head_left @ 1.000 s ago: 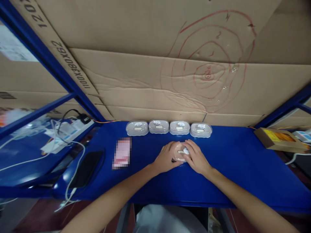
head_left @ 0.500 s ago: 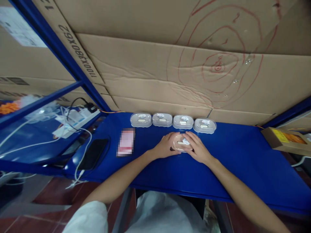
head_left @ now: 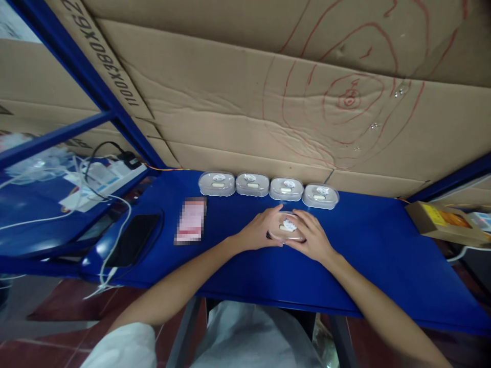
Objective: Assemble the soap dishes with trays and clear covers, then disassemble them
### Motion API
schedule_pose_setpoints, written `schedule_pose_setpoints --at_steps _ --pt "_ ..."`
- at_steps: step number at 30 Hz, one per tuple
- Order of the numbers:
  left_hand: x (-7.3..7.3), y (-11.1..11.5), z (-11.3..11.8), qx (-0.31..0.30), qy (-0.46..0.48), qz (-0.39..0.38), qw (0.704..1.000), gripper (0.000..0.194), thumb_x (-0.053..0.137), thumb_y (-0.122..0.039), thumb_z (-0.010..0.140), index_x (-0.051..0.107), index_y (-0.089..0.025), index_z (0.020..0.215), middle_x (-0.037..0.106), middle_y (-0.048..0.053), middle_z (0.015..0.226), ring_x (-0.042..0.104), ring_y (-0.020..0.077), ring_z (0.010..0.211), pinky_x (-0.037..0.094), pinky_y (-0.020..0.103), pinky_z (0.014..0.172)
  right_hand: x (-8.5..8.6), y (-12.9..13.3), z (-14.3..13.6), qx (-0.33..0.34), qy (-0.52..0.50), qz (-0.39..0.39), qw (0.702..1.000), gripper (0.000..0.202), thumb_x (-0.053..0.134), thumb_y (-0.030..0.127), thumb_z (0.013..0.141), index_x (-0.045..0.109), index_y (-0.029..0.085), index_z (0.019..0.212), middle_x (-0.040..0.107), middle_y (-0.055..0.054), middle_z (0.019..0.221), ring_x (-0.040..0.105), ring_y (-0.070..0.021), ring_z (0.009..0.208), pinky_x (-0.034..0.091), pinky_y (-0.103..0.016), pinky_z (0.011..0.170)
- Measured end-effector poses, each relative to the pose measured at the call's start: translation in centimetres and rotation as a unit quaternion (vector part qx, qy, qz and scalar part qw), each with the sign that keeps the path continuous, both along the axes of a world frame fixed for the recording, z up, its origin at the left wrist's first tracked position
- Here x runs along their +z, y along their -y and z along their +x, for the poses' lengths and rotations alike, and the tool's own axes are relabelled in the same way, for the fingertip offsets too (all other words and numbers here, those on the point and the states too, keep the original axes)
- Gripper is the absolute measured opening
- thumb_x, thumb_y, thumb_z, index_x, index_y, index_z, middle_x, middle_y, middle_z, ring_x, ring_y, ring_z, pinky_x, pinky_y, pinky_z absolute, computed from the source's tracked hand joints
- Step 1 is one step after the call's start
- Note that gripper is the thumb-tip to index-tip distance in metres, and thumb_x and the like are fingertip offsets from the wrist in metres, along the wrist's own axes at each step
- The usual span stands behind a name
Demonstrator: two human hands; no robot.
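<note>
Cardboard panels (head_left: 215, 97) marked with red rings (head_left: 349, 99) stand behind the blue surface (head_left: 249, 278), where four clear cases (head_left: 286, 189) line its far edge. Just on the near side of the row's right half, your left hand (head_left: 258, 232) curls its fingers around the left end of another rounded case (head_left: 284, 234), while your right hand (head_left: 314, 236) clasps the right end, fingers bent over its top. Left of them lies a pixelated pink item (head_left: 191, 221).

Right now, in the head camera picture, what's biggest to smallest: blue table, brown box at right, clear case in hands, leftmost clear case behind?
1. Blue table
2. Brown box
3. Held case and leftmost case: too alike to rank; the held one is partly covered and nearer.
</note>
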State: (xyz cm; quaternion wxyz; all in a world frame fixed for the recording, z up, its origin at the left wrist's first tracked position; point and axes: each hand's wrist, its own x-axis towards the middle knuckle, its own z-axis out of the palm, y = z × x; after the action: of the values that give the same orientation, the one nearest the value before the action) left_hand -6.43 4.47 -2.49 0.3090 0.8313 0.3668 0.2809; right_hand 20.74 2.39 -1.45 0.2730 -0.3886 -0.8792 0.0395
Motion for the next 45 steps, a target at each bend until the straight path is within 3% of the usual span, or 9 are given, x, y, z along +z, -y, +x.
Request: schedule_pose_setpoints --at_steps 9,18,21,25,29,32,36,42,45 --pt "0.4 0.7 0.3 0.022 -0.034 0.005 0.999 0.115 0.094 -0.050 0.079 0.027 -0.027 0.170 0.046 0.018 0.165 0.046 0.0402 0.152 0.039 0.060 0.123 0.1 0.6 -0.5 -0.020 0.016 0.003 1.000 0.069 0.061 0.059 0.105 0.047 0.024 0.163 0.054 -0.020 0.161 0.053 -0.0385 0.149 0.051 -0.060 0.117" --pt "0.0 1.1 -0.5 0.015 -0.074 0.036 0.996 0.100 0.089 -0.050 0.086 0.033 -0.029 0.167 0.046 0.018 0.165 0.049 0.0400 0.149 0.044 0.060 0.122 -0.7 1.1 -0.5 0.006 0.026 -0.064 0.998 0.084 0.068 0.051 0.104 0.027 0.028 0.174 0.038 -0.015 0.176 0.036 -0.0360 0.162 0.043 -0.055 0.127" --pt "-1.9 1.0 -0.9 0.019 -0.089 0.051 0.995 0.102 0.087 -0.048 0.087 0.029 -0.031 0.169 0.043 0.019 0.168 0.049 0.0407 0.150 0.045 0.060 0.123 -1.1 1.0 -0.3 0.013 0.013 -0.091 0.996 0.086 0.070 0.049 0.103 0.026 0.030 0.174 0.034 -0.013 0.178 0.032 -0.0360 0.164 0.039 -0.055 0.129" --pt "-6.4 0.0 -0.9 0.040 -0.122 0.130 0.983 0.115 0.092 -0.057 0.077 0.030 -0.028 0.169 0.049 0.022 0.164 0.058 0.0444 0.143 0.054 0.059 0.114 -2.2 0.1 0.1 0.019 0.015 -0.119 0.993 0.092 0.076 0.056 0.097 0.030 0.030 0.173 0.036 -0.016 0.176 0.036 -0.0400 0.162 0.042 -0.057 0.126" --pt "-9.0 -0.6 -0.4 0.119 -0.180 0.196 0.957 0.083 0.079 -0.024 0.093 0.038 -0.033 0.164 0.057 0.015 0.161 0.063 0.0355 0.141 0.057 0.049 0.113 -3.0 -0.9 0.4 0.021 0.030 -0.115 0.993 0.086 0.075 0.055 0.098 0.036 0.034 0.171 0.041 -0.016 0.172 0.041 -0.0419 0.158 0.045 -0.057 0.122" --pt "-8.3 0.0 -0.3 0.119 -0.175 0.207 0.955 0.081 0.076 -0.015 0.092 0.040 -0.031 0.163 0.058 0.016 0.160 0.063 0.0346 0.140 0.057 0.048 0.114 -2.9 -0.9 0.4 0.018 0.028 -0.102 0.994 0.087 0.077 0.048 0.098 0.032 0.036 0.172 0.042 -0.015 0.172 0.042 -0.0405 0.157 0.045 -0.054 0.122" --pt "-6.2 0.7 -0.6 0.101 -0.129 0.167 0.972 0.073 0.073 -0.022 0.097 0.043 -0.033 0.162 0.056 0.015 0.162 0.062 0.0347 0.142 0.055 0.050 0.117 -2.4 -0.5 0.5 0.038 0.011 -0.088 0.995 0.095 0.081 0.048 0.095 0.027 0.040 0.173 0.044 -0.011 0.172 0.044 -0.0379 0.156 0.045 -0.051 0.122" --pt "-3.0 0.7 -1.2 0.079 -0.058 0.035 0.995 0.086 0.074 -0.052 0.093 0.033 -0.049 0.168 0.058 0.007 0.162 0.060 0.0409 0.144 0.053 0.059 0.118 -2.9 -0.8 1.1 0.042 0.004 -0.085 0.995 0.092 0.078 0.053 0.097 0.026 0.042 0.173 0.046 -0.010 0.171 0.045 -0.0380 0.156 0.047 -0.053 0.121" --pt "-1.8 0.6 -1.4 0.076 -0.055 -0.008 0.996 0.089 0.073 -0.056 0.090 0.031 -0.053 0.168 0.062 0.005 0.157 0.060 0.0421 0.142 0.054 0.061 0.116 -3.2 -0.9 1.3 0.035 -0.007 -0.113 0.993 0.087 0.078 0.053 0.096 0.033 0.042 0.171 0.046 -0.011 0.171 0.045 -0.0383 0.156 0.048 -0.053 0.120"
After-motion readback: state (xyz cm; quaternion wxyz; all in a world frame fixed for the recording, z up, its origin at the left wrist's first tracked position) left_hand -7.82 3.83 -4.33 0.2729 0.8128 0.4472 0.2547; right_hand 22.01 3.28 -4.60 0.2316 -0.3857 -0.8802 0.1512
